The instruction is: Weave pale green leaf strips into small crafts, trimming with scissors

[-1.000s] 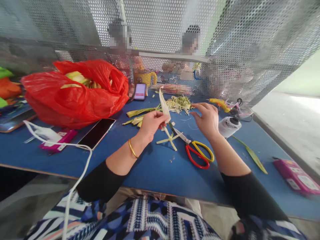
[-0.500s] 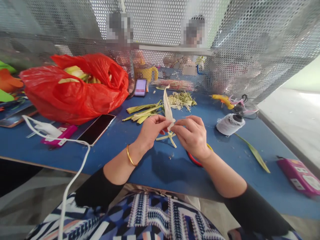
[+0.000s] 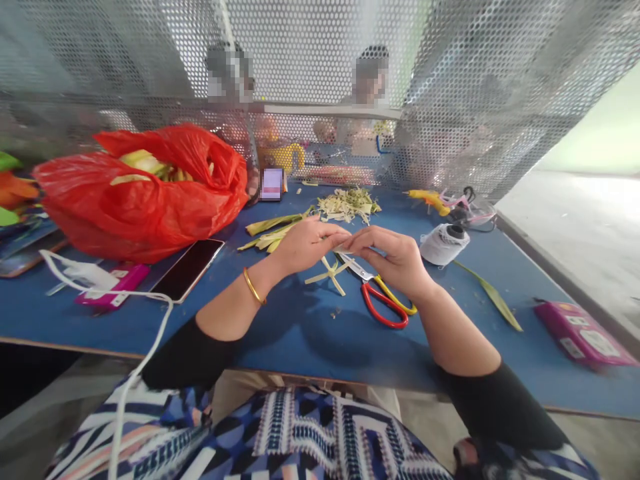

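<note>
Above the blue table (image 3: 280, 340), my left hand (image 3: 307, 243) and my right hand (image 3: 390, 257) meet with fingers pinched together. Between their fingertips is a pale, dry-looking husk piece (image 3: 343, 250), mostly hidden by the fingers. Just below them a small star-like shape of crossed husk strips (image 3: 330, 271) lies on the table. Scissors (image 3: 384, 305) with one red and one yellow handle rest beneath my right hand, blades pointing toward the fingertips. Long green-yellow husk leaves (image 3: 270, 237) lie behind my left hand. A pile of husk shreds (image 3: 349, 203) is beyond both hands.
A red plastic bag (image 3: 145, 207) of husks stands left, near a phone (image 3: 193, 270) and a white cable (image 3: 145, 363). Right are a thread spool (image 3: 444, 244), a yellow glue gun (image 3: 430, 200), a green leaf (image 3: 493, 297) and a magenta power strip (image 3: 583, 331). A perforated screen (image 3: 310, 53) stands behind.
The husk piece stood upright between my fingers; now it is lowered and mostly covered. My hands have come together, with my right hand turned flatter. More of the scissors shows.
</note>
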